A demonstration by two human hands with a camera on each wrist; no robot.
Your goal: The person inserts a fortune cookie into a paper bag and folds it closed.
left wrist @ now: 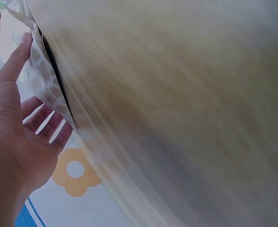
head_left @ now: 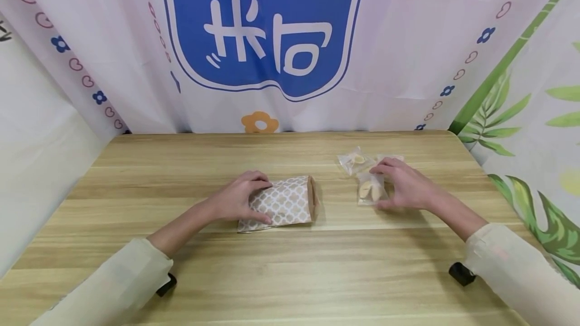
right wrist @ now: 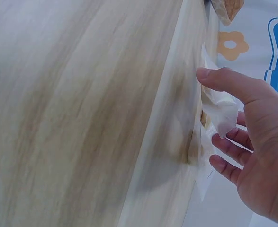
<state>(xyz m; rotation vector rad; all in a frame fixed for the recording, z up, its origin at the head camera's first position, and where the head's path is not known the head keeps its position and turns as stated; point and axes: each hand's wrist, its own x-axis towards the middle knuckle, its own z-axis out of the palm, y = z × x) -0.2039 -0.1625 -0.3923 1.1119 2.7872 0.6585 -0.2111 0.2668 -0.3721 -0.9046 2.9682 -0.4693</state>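
Note:
A brown paper bag (head_left: 286, 199) with a white lattice pattern lies on its side on the table, its mouth facing right. My left hand (head_left: 242, 197) holds its left end, thumb along the near edge and fingers over the far edge. At the right, my right hand (head_left: 405, 185) is spread around a clear-wrapped fortune cookie (head_left: 370, 190), which lies on the table. In the right wrist view the thumb is at the near edge of a clear wrapper (right wrist: 219, 109), with the other fingers beyond it. Another wrapped cookie (head_left: 355, 160) lies just behind; a further wrapper (head_left: 390, 157) is partly hidden by the right hand.
The wood-grain table (head_left: 290, 275) reaches back to a printed curtain (head_left: 389, 64) with a blue sign. A leaf-patterned cloth (head_left: 521, 114) hangs at the right. Black pieces (head_left: 462, 273) show beneath both sleeves.

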